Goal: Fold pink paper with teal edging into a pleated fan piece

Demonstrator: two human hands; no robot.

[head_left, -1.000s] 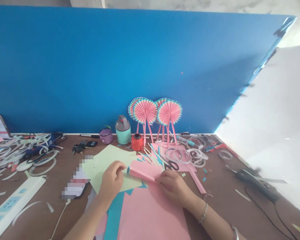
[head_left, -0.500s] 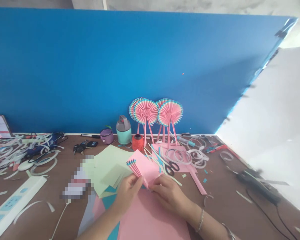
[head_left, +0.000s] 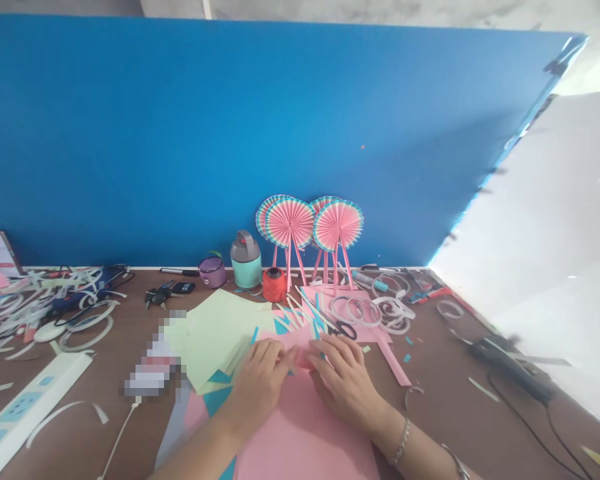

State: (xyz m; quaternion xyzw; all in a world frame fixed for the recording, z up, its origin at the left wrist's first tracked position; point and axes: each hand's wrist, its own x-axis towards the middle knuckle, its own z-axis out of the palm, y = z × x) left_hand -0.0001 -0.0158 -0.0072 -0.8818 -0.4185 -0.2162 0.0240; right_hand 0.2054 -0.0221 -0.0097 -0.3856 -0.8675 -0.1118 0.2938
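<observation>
Both my hands rest side by side on a folded pink paper piece with blue edging (head_left: 300, 340), pressing it down onto a large pink sheet (head_left: 300, 440). My left hand (head_left: 260, 383) has its fingers curled over the left part of the fold. My right hand (head_left: 343, 380) lies with fingers stretched over the right part. Pale green sheets (head_left: 220, 330) lie just left of my hands. Most of the folded piece is hidden under my fingers.
Three finished pink-and-blue paper fans (head_left: 310, 223) lean on the blue wall. Near them stand a teal bottle (head_left: 245, 260), a purple pot (head_left: 213, 272) and an orange thread spool (head_left: 274, 285). Scissors (head_left: 343, 329), paper strips, tape rings, a power strip (head_left: 25, 407) and a glue gun (head_left: 515, 370) lie around.
The pleated pink piece, earlier held raised between my hands, is now pressed flat on the pink sheet. Both hands came together over it.
</observation>
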